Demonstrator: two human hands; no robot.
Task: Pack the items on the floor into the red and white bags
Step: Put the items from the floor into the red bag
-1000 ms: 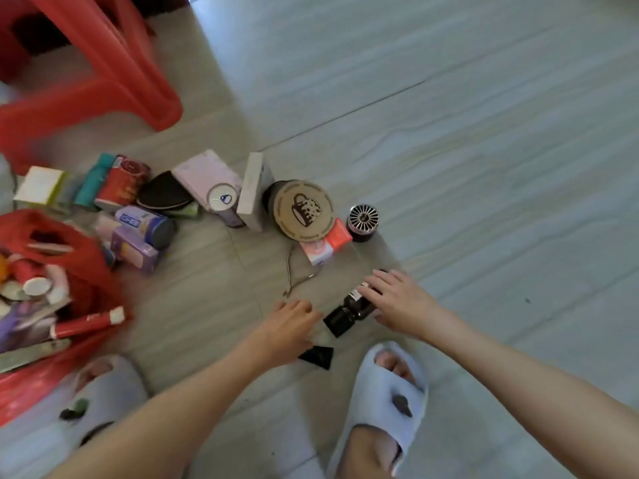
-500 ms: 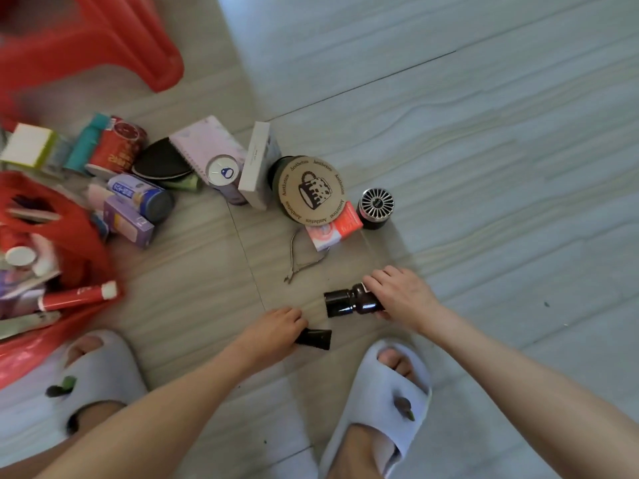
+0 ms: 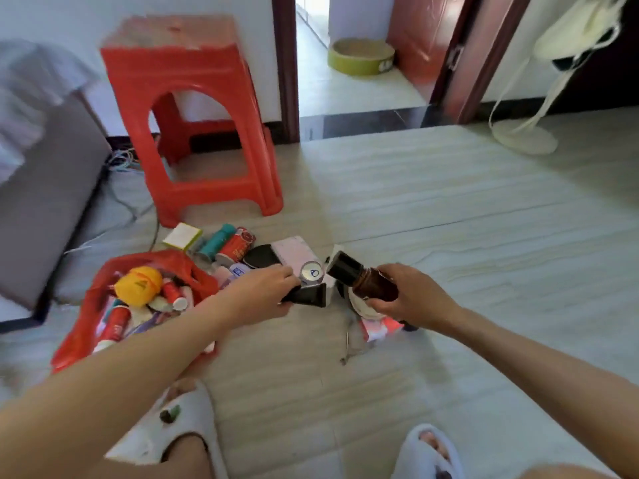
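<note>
My right hand (image 3: 406,299) grips a dark brown bottle (image 3: 366,281) with a black cap, held above the floor. My left hand (image 3: 266,292) holds a small flat black item (image 3: 309,295) just left of the bottle. A red bag (image 3: 86,326) lies open on the floor at the left, filled with tubes, small containers and a yellow item (image 3: 138,285). Behind my hands lie loose items: a red can (image 3: 238,248), a teal tube (image 3: 216,243), a white and green box (image 3: 182,235), a pink box (image 3: 294,252). Metal nippers (image 3: 347,347) lie on the floor. No white bag is in view.
A red plastic stool (image 3: 197,112) stands behind the items. A grey sofa (image 3: 45,188) is at the left with cables beside it. A fan base (image 3: 522,140) stands at the far right. An open doorway (image 3: 359,63) lies beyond. My slippered feet (image 3: 173,430) are below.
Both hands have lifted off the floor, the right with the brown bottle and the left with the black item. The camera has tilted up, showing the stool and doorway.
</note>
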